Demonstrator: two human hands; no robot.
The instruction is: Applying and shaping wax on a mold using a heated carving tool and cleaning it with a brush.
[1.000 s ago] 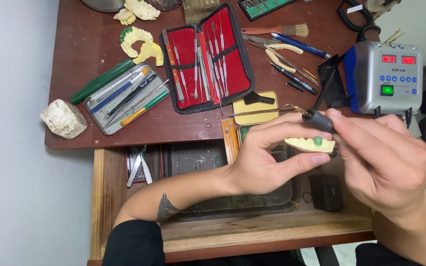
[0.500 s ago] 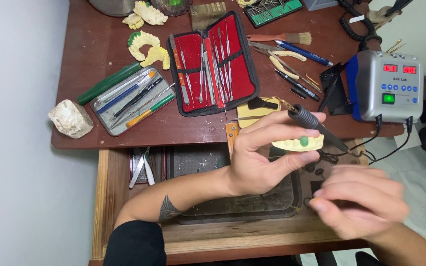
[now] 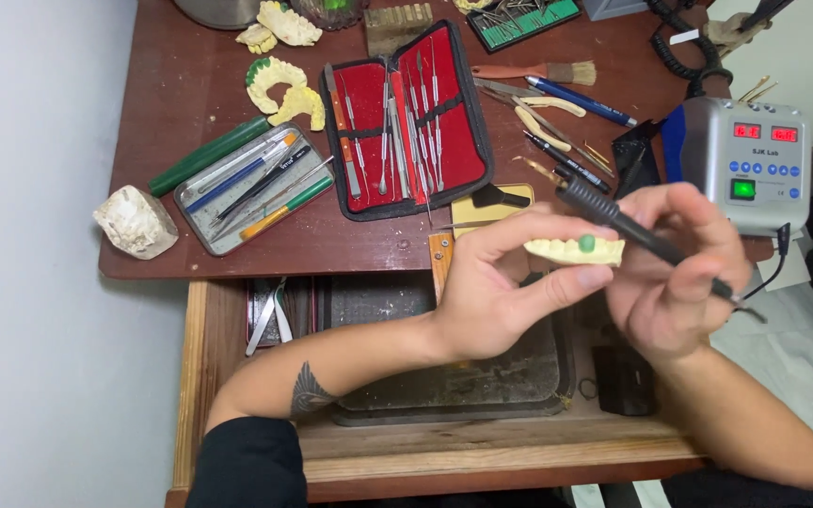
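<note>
My left hand [image 3: 505, 287] pinches a pale yellow dental cast [image 3: 571, 250] that carries one green wax tooth. It hovers over the open drawer [image 3: 237, 376], just in front of the table edge. My right hand [image 3: 679, 273] grips a black pen-shaped handpiece [image 3: 628, 224] like a pencil. The handpiece's tip points up and left, just above the cast. A cable runs from its rear end toward the grey control box [image 3: 747, 165] on the right.
On the brown desk [image 3: 190, 254] lie an open red instrument case [image 3: 406, 122], a metal tray of tools [image 3: 251, 193], several plaster casts [image 3: 279, 85], a white plaster block [image 3: 135, 222], a brush [image 3: 543, 72] and pens. A wall is on the left.
My right hand rose from below the drawer back to the handpiece and now grips it beside the cast. The left hand stayed about where it was.
</note>
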